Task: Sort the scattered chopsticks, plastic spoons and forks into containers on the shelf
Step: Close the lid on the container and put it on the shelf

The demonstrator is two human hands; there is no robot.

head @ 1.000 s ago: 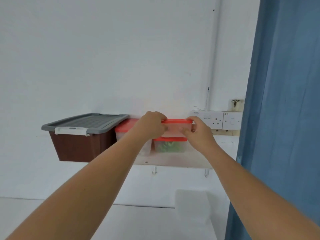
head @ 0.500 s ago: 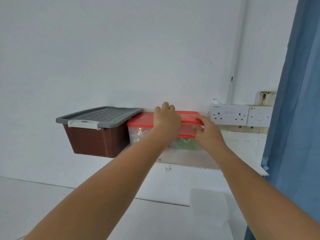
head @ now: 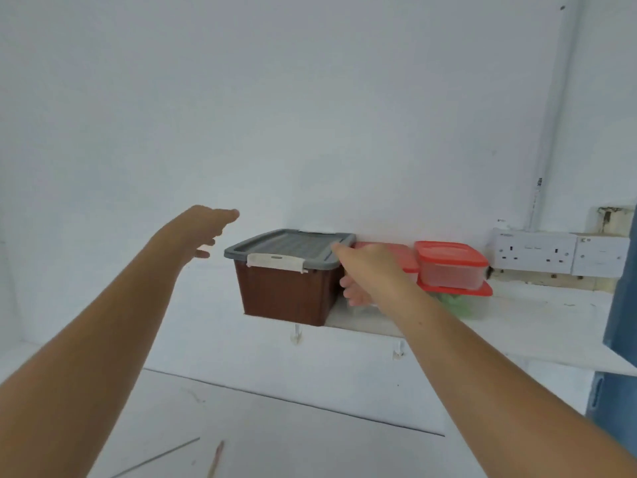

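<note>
brown bin lies between left hand and right hand.

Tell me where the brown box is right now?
In the head view, the brown box sits at the left end of the shelf, right beside the red-lidded tubs.

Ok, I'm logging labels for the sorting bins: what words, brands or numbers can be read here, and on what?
Nothing reads for certain.
Dark print on the white conduit: too small and blurred to read.
Small mark on the double wall socket: blurred.
Brown storage box, its grey lid and the red-lidded containers: no label shows.
</note>
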